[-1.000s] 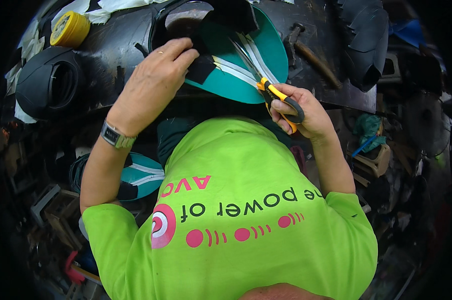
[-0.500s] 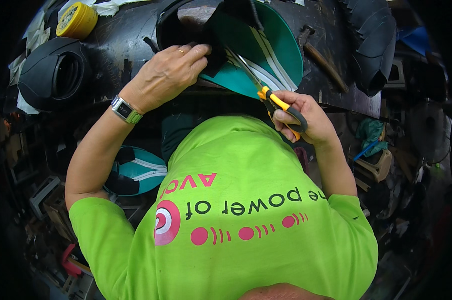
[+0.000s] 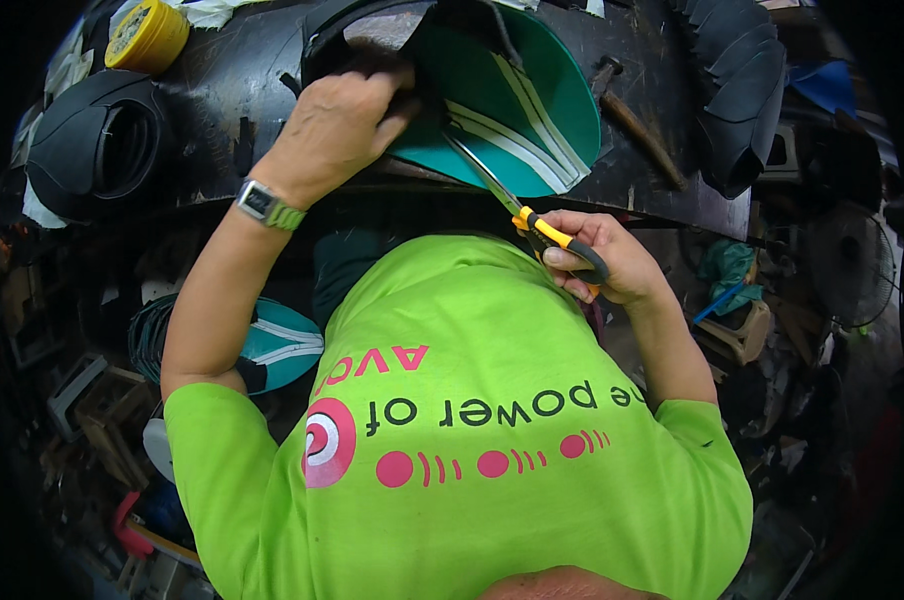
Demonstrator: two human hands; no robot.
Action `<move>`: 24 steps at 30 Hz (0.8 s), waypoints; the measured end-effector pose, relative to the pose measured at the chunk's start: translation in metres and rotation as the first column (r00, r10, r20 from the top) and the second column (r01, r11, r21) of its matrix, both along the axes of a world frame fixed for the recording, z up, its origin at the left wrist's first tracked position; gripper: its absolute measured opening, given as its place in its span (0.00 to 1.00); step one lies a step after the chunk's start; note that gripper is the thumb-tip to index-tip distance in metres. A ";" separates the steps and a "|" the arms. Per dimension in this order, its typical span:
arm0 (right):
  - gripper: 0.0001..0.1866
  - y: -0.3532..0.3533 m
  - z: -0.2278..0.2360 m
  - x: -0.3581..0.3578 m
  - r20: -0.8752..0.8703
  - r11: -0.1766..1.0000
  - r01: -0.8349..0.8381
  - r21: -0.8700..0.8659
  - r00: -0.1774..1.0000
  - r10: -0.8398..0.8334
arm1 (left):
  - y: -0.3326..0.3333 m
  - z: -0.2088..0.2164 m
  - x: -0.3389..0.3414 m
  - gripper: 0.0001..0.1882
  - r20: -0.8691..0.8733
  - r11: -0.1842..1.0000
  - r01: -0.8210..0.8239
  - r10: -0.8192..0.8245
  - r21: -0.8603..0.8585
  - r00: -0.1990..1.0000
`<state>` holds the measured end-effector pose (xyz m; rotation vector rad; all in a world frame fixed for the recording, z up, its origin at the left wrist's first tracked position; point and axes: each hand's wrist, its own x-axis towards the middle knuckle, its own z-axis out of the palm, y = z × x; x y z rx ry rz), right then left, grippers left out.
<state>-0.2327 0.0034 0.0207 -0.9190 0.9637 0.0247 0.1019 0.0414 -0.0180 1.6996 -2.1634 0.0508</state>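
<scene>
On the dark bench lies a rounded green and black piece (image 3: 557, 95) of sheet material, with white double stripes meeting near its front edge. My left hand (image 3: 347, 120) bends over its black left part, fingers curled in on it; the fingertips are blurred and partly hidden in the dark material. Yellow and black scissors (image 3: 492, 178) are in my right hand (image 3: 607, 255), fingers wrapped around the handles. Their blades look nearly closed and point up and left, the tip over the lower left of the green part. I cannot tell whether the tip touches it.
A hammer (image 3: 642, 135) lies right of the piece. Nested black curved pieces stand at the right (image 3: 737, 110) and left (image 3: 97, 150); a yellow tub (image 3: 150, 38) sits behind the left ones. Similar green striped pieces (image 3: 284, 340) are below my left forearm. A fan (image 3: 852, 262) stands far right.
My left hand has turned and shifted slightly, its fingers now blurred at the black part. The scissors have drawn a little down and left, and their tip now shows against the green.
</scene>
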 end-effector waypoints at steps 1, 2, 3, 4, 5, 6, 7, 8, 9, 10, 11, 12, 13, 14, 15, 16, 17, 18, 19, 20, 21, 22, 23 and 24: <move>0.28 0.001 0.001 0.000 -0.005 1.000 -0.002 0.000 1.000 0.002 | 0.003 0.002 0.004 0.19 -0.071 1.000 0.024 -0.025 -0.009 0.997; 0.28 0.002 0.002 0.001 -0.008 1.000 -0.007 -0.011 1.000 0.006 | 0.006 0.002 0.007 0.20 -0.141 0.999 0.046 -0.048 -0.018 0.989; 0.28 0.002 0.003 0.001 -0.009 1.000 -0.002 -0.015 1.000 0.002 | 0.008 0.003 0.011 0.21 -0.135 0.993 0.103 -0.109 -0.051 0.985; 0.28 0.003 0.004 0.001 -0.004 1.000 -0.005 -0.014 1.000 0.005 | 0.010 0.003 0.014 0.22 -0.129 0.984 0.158 -0.168 -0.082 0.977; 0.28 0.002 0.005 0.002 0.007 1.000 -0.003 -0.017 1.000 0.003 | 0.010 0.002 0.016 0.23 -0.117 0.970 0.218 -0.230 -0.107 0.966; 0.28 0.002 0.005 0.002 -0.004 1.000 -0.014 -0.015 1.000 0.014 | 0.011 0.003 0.020 0.23 -0.075 0.964 0.260 -0.263 -0.049 0.962; 0.28 0.001 0.006 0.002 -0.009 1.000 -0.017 -0.017 1.000 0.017 | 0.010 0.003 0.024 0.22 -0.108 0.957 0.285 -0.290 -0.061 0.951; 0.28 0.000 0.007 0.002 -0.021 1.000 -0.023 -0.020 1.000 0.022 | 0.009 0.002 0.027 0.22 -0.131 0.951 0.303 -0.309 -0.068 0.942; 0.28 0.000 0.007 0.003 -0.021 1.000 -0.018 -0.018 1.000 0.018 | 0.008 0.003 0.030 0.21 -0.156 0.946 0.316 -0.324 -0.077 0.933; 0.28 -0.001 0.008 0.003 -0.027 1.000 -0.019 -0.017 0.999 0.019 | 0.006 0.003 0.033 0.20 -0.166 0.935 0.350 -0.355 -0.062 0.920; 0.29 -0.001 0.008 0.003 -0.028 1.000 -0.023 -0.014 0.999 0.022 | 0.005 0.003 0.035 0.18 -0.168 0.932 0.361 -0.363 -0.045 0.916; 0.29 -0.001 0.009 0.004 -0.031 0.999 -0.027 -0.025 0.999 0.026 | 0.003 0.005 0.037 0.16 -0.162 0.926 0.377 -0.377 -0.032 0.912; 0.29 -0.001 0.010 0.004 -0.031 0.999 -0.031 -0.033 0.999 0.030 | 0.002 0.006 0.038 0.14 -0.151 0.918 0.396 -0.394 -0.020 0.906; 0.29 0.001 0.010 0.005 -0.038 0.998 -0.022 -0.050 0.999 0.020 | 0.002 0.007 0.037 0.13 -0.109 0.917 0.398 -0.399 -0.033 0.910; 0.29 0.001 0.010 0.006 -0.037 0.997 -0.039 -0.073 0.999 0.037 | 0.002 0.007 0.035 0.12 -0.060 0.914 0.403 -0.406 -0.048 0.912; 0.29 0.003 0.010 0.007 -0.041 0.993 -0.044 -0.106 0.998 0.039 | 0.003 0.007 0.031 0.12 -0.016 0.914 0.398 -0.400 -0.076 0.917; 0.29 0.004 0.010 0.009 -0.070 0.989 -0.051 -0.139 0.997 0.041 | 0.004 0.007 0.026 0.12 -0.013 0.935 0.346 -0.348 -0.076 0.937; 0.29 0.004 0.009 0.010 -0.046 0.988 -0.048 -0.144 0.998 0.042 | 0.007 0.005 0.019 0.13 -0.017 0.956 0.281 -0.284 -0.088 0.959; 0.29 0.004 0.009 0.011 -0.047 0.988 -0.050 -0.148 0.998 0.044 | 0.009 0.003 0.012 0.14 -0.022 0.972 0.214 -0.217 -0.095 0.976; 0.29 0.004 0.009 0.011 -0.015 0.986 -0.058 -0.153 0.998 0.056 | 0.009 0.002 0.007 0.17 0.012 0.985 0.149 -0.148 -0.085 0.989; 0.29 0.003 0.008 0.012 -0.050 0.989 -0.060 -0.135 0.997 0.054 | 0.009 0.001 0.004 0.17 0.013 0.990 0.124 -0.124 -0.071 0.992; 0.28 0.003 0.008 0.013 -0.053 0.991 -0.069 -0.118 0.997 0.063 | 0.009 -0.001 0.004 0.17 0.020 0.995 0.093 -0.092 -0.039 0.996; 0.28 0.001 0.008 0.013 -0.052 0.992 -0.065 -0.112 0.997 0.060 | 0.008 -0.002 0.003 0.17 0.023 0.997 0.075 -0.075 0.017 0.997; 0.29 0.001 0.008 0.013 -0.051 0.993 -0.066 -0.094 0.997 0.062 | 0.007 -0.002 0.007 0.17 -0.018 0.992 0.128 -0.128 -0.017 0.992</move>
